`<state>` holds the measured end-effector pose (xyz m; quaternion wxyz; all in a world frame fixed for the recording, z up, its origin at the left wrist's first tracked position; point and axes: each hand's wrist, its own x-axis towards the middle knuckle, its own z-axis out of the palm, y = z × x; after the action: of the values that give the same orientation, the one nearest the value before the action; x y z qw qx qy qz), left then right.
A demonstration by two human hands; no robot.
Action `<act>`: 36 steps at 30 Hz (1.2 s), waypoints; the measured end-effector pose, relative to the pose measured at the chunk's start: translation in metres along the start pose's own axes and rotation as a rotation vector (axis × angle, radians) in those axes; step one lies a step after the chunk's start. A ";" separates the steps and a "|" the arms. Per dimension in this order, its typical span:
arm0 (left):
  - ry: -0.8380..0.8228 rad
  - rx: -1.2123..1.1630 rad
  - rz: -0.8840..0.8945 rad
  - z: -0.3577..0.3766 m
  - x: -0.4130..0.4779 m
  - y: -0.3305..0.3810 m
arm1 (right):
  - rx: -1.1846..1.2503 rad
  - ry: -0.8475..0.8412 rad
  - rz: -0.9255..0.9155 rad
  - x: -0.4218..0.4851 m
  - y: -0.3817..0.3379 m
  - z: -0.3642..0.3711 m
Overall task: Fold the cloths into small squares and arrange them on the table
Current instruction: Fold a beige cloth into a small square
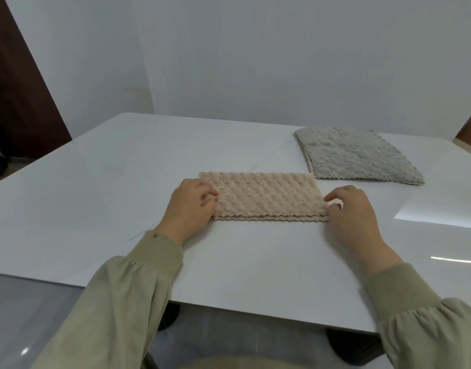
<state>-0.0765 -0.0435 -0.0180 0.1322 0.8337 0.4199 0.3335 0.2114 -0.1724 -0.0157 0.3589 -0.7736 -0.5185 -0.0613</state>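
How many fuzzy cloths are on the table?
2. The beige cloth lies in front, held between the left hand and right hand; the grey cloth lies farther back on the right. Its layered edge could hide another.

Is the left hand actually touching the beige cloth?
Touching. The head view shows the left hand, fingers curled on the left end of the beige cloth.

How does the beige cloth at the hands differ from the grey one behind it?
The beige cloth is a narrow folded rectangle; the grey cloth is broader, nearly square. The left hand and right hand grip the beige cloth's ends; the grey cloth lies untouched, farther right. Both are bumpy, wavy-edged and flat on the table.
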 end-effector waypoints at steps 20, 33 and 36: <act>0.025 0.061 0.244 0.001 -0.004 0.006 | 0.134 0.031 0.159 0.002 0.001 -0.001; -0.055 0.141 0.289 -0.003 -0.006 -0.003 | -0.098 -0.167 0.140 -0.002 0.006 0.005; -0.006 0.152 0.263 -0.006 -0.004 -0.005 | -0.119 -0.170 0.129 -0.001 0.007 0.006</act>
<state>-0.0853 -0.0438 -0.0181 0.0250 0.8900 0.3306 0.3129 0.2150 -0.1711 -0.0245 0.2706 -0.8278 -0.4915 -0.0029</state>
